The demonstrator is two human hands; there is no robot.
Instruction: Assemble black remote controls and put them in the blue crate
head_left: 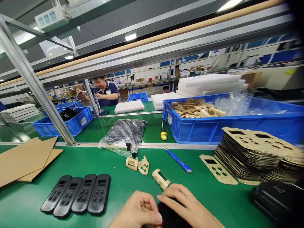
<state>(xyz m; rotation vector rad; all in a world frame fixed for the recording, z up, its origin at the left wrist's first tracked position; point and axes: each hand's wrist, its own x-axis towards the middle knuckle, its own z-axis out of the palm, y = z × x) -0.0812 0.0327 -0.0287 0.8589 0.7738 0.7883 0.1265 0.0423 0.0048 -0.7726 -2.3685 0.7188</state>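
Observation:
At the bottom of the head view, a dark black part (173,218) lies between my hands, cut off by the frame edge; its exact kind is hidden. My right hand (188,205) is closed over it from the right. With thumb and fingers pinched at its left edge, my left hand (141,209) grips it too. Just beyond my right fingertips lies a curled cream sheet with cutouts (161,179). Farther off are another curled cream piece (131,163) and a bent one (143,166). Several black remote-control-like housings (98,196) lie in a row at left.
A blue utility knife (179,161) and a yellow screwdriver (163,134) lie ahead. Stacked cream cutout sheets (237,161) and a black object (275,199) are at right. Behind stand a blue bin (194,129), a plastic bag (125,133) and a co-worker (108,95). Cardboard (26,161) lies left.

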